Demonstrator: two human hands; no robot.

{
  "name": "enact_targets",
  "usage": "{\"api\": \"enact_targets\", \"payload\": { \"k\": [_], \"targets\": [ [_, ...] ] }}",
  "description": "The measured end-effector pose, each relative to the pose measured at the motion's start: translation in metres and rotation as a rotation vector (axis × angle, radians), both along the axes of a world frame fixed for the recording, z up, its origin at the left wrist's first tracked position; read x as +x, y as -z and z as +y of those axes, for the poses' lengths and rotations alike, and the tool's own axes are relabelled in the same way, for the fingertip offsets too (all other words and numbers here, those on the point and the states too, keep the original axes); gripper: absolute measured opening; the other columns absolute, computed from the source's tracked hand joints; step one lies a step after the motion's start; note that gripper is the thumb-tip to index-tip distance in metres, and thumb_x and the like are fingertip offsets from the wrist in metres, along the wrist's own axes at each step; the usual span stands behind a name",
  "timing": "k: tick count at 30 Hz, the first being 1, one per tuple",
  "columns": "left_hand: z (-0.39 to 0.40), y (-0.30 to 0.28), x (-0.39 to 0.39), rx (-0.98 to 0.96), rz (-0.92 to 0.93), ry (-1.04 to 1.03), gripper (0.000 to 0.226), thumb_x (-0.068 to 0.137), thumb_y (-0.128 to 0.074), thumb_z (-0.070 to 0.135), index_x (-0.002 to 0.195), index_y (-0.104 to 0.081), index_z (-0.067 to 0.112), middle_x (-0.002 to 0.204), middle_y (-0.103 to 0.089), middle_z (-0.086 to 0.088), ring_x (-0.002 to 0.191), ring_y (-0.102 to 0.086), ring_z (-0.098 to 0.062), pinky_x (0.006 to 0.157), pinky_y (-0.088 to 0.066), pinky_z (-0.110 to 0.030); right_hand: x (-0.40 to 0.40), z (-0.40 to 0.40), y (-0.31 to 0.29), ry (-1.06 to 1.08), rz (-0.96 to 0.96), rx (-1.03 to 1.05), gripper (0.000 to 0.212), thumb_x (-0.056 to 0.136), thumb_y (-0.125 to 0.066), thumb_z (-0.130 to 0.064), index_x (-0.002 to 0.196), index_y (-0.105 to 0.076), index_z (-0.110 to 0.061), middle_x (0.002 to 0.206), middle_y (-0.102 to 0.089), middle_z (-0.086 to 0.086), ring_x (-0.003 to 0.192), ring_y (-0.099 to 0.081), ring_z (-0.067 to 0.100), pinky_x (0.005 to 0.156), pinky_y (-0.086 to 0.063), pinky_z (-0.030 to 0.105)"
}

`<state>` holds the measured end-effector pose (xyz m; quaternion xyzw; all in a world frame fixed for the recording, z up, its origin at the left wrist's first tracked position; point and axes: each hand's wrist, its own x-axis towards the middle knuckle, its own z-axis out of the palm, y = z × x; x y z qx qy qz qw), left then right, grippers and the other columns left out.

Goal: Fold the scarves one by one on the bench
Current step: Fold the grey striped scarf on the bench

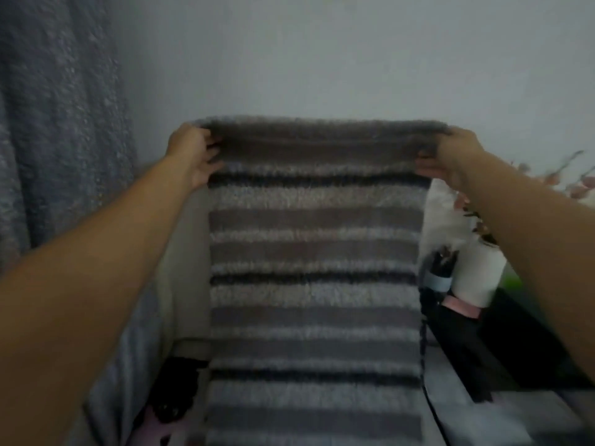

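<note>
Left hand: the left hand (193,152) grips the top left corner of the fuzzy knitted scarf striped in grey, taupe and black (315,252); fingers are curled over the edge, thumb under
Scarf: it hangs upright between both hands, spread to full width, its top edge level and far from the body; the lower part runs down out of view, so I cannot tell whether it touches the bench; the bench itself is mostly hidden
Right hand: the right hand (450,156) pinches the top right corner, fingers closed round the cloth
Right side: a white vase with pink blossom stems (476,265) stands just beside the scarf's right edge
Step in hand, by my judgement: keep both corners at equal height and taut; lower the cloth flat; match edges before creasing; steer clear of the vase
</note>
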<state>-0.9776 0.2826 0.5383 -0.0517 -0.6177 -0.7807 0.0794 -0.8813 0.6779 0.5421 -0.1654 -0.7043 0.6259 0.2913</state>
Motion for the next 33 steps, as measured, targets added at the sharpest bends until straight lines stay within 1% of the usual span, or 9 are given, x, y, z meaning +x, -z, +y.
{"api": "enact_targets", "payload": {
  "k": [2,8,13,17,21,24,27,30,33],
  "targets": [
    [-0.002,0.033,0.012,0.020,-0.062,0.019,0.027,0.105,-0.032,0.014,0.108,-0.058,0.017,0.109,-0.066,-0.001,0.100,-0.062,-0.017,0.080,-0.046,-0.035,0.007,0.002,0.042,-0.041,-0.004,-0.022,0.023,0.106,-0.040,-0.015,0.122,-0.055,-0.022,0.110,-0.064,0.010,0.093,-0.070,0.030,0.068,-0.061,0.037],
    [-0.012,0.168,0.081,0.057,-0.281,-0.019,0.026,0.105,-0.032,0.017,0.099,-0.057,0.019,0.100,-0.064,-0.001,0.096,-0.063,-0.017,0.088,-0.048,-0.035,0.058,-0.011,0.194,-0.175,-0.072,-0.113,0.027,0.105,-0.038,-0.010,0.123,-0.057,-0.019,0.121,-0.066,0.009,0.096,-0.071,0.021,0.086,-0.060,0.040],
    [-0.038,0.303,0.168,0.143,-0.548,-0.124,0.024,0.101,-0.038,0.023,0.110,-0.058,0.013,0.126,-0.064,-0.011,0.114,-0.065,-0.030,0.108,-0.045,-0.044,0.152,-0.029,0.310,-0.208,-0.193,-0.132,0.025,0.101,-0.052,-0.005,0.098,-0.067,-0.024,0.109,-0.070,0.009,0.102,-0.070,0.030,0.088,-0.058,0.045],
    [-0.056,0.377,0.241,0.254,-0.721,-0.127,0.019,0.101,-0.044,0.018,0.106,-0.060,0.008,0.118,-0.061,-0.016,0.109,-0.061,-0.037,0.099,-0.050,-0.051,0.225,-0.040,0.400,-0.304,-0.412,-0.189,0.037,0.095,-0.050,0.014,0.112,-0.066,-0.015,0.125,-0.061,0.012,0.103,-0.066,0.029,0.083,-0.060,0.039],
    [-0.057,0.432,0.271,0.079,-0.833,-0.145,0.015,0.102,-0.052,0.009,0.109,-0.065,0.007,0.113,-0.065,-0.013,0.099,-0.064,-0.026,0.091,-0.054,-0.039,0.267,-0.050,0.480,-0.378,-0.677,-0.437,0.044,0.091,-0.050,0.014,0.120,-0.066,-0.016,0.142,-0.050,0.010,0.119,-0.058,0.031,0.090,-0.056,0.042],
    [-0.058,0.468,0.284,0.017,-0.940,-0.200,0.014,0.104,-0.046,-0.001,0.106,-0.058,0.005,0.099,-0.060,-0.012,0.095,-0.062,-0.025,0.088,-0.052,-0.032,0.289,-0.052,0.512,-0.192,-0.759,-0.701,0.035,0.098,-0.053,0.003,0.129,-0.058,-0.013,0.141,-0.047,0.007,0.124,-0.054,0.034,0.091,-0.053,0.041],
    [-0.064,0.484,0.294,0.007,-1.051,-0.215,0.004,0.100,-0.059,0.010,0.098,-0.061,0.007,0.093,-0.060,-0.011,0.085,-0.062,-0.025,0.071,-0.059,-0.031,0.301,-0.050,0.524,-0.033,-0.815,-0.811,0.016,0.099,-0.058,-0.005,0.114,-0.060,-0.007,0.130,-0.053,0.012,0.097,-0.062,0.029,0.090,-0.053,0.041],
    [-0.066,0.487,0.286,0.048,-1.036,-0.219,0.023,0.098,-0.067,0.026,0.113,-0.055,0.014,0.097,-0.056,-0.006,0.096,-0.058,-0.027,0.098,-0.051,-0.041,0.294,-0.048,0.529,0.060,-0.828,-0.873,0.033,0.092,-0.071,-0.013,0.123,-0.060,-0.006,0.131,-0.057,0.016,0.111,-0.061,0.033,0.081,-0.057,0.043],
    [-0.071,0.498,0.270,0.091,-1.042,-0.184,0.027,0.098,-0.065,0.020,0.124,-0.056,0.015,0.114,-0.057,-0.010,0.095,-0.055,-0.026,0.096,-0.050,-0.041,0.285,-0.056,0.524,0.082,-0.850,-0.905,0.019,0.091,-0.070,-0.009,0.106,-0.061,-0.004,0.098,-0.061,0.016,0.092,-0.061,0.027,0.072,-0.060,0.040]
  ]
}}
